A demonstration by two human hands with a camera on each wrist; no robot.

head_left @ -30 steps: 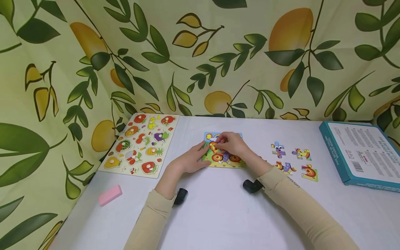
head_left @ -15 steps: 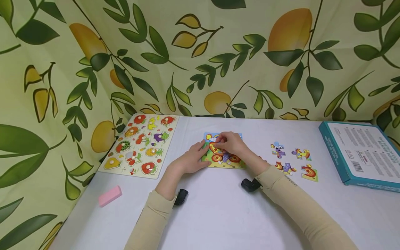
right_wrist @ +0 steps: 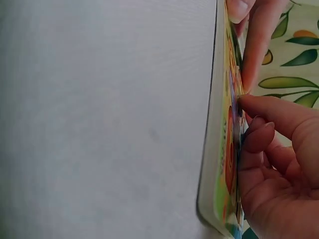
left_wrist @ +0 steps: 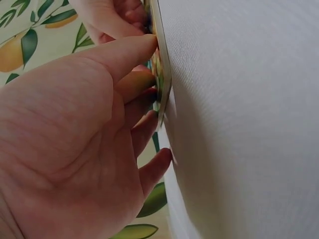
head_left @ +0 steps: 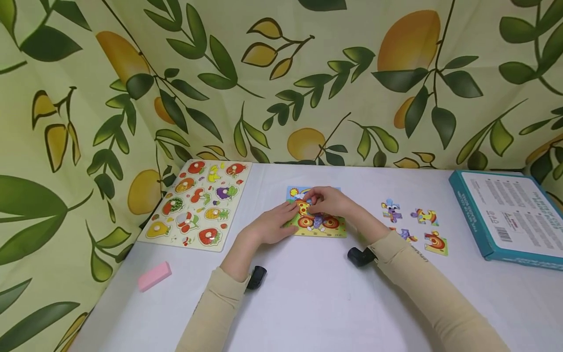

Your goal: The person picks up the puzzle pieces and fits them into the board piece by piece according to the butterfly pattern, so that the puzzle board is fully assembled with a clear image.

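Maybe the puzzle (head_left: 317, 226) is partly done: left hand (head_left: 274, 224) stretched on it, right hand (head_left: 333, 201) bent, can't tell if gripping; four loose pieces (head_left: 426, 216) remain, middle right.

You wear beige sleeves (head_left: 211, 303) and face a red-swirled blue, green and yellow jigsaw (head_left: 324, 233), a cream fruit-patterned peg board (head_left: 192, 204), pink block (head_left: 155, 277), teal-and-white box (head_left: 519, 215), white tablecloth (head_left: 303, 303) and cream leaf-and-fruit-printed backdrop (head_left: 306, 143).

The puzzle board (head_left: 317, 228) looks smooth and printed, the white tablecloth (head_left: 303, 303) matt and woven, the right-hand box (head_left: 512, 210) smooth cardboard.
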